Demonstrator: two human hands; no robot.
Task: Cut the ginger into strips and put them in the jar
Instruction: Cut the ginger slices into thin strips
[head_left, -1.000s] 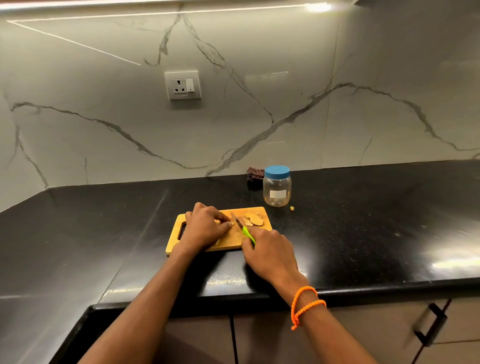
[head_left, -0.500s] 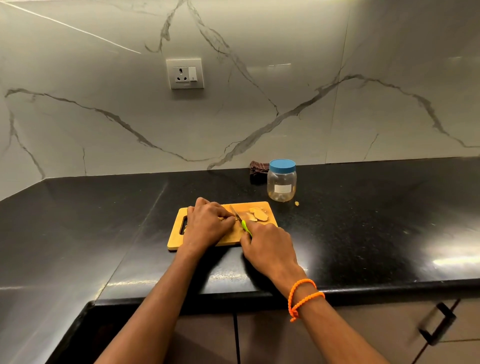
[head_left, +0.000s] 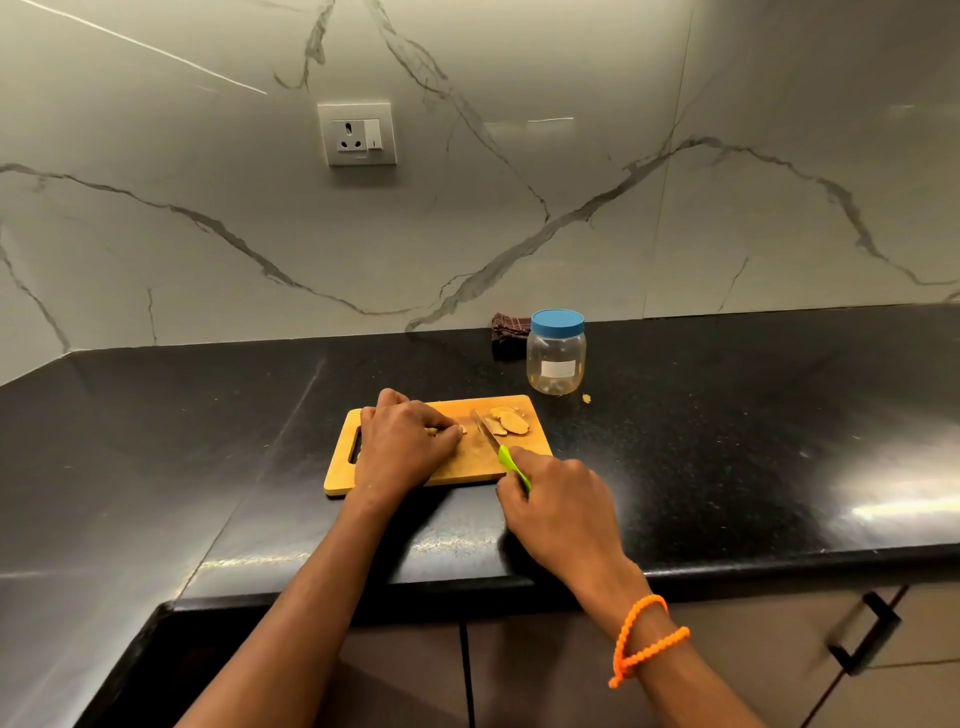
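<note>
On the cutting board (head_left: 470, 460), your left hand (head_left: 402, 441) pins the ginger (head_left: 451, 429), right hand (head_left: 561, 512) grips the knife (head_left: 500, 451); tuck fingertips, slice thin; jar (head_left: 556, 353) sits lidded behind.

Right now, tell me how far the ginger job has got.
Done: a few slices lie on the board. In hand: the left hand holds ginger down while the right hand works the knife. Left: the jar is capped; whether it holds strips is unclear.
</note>
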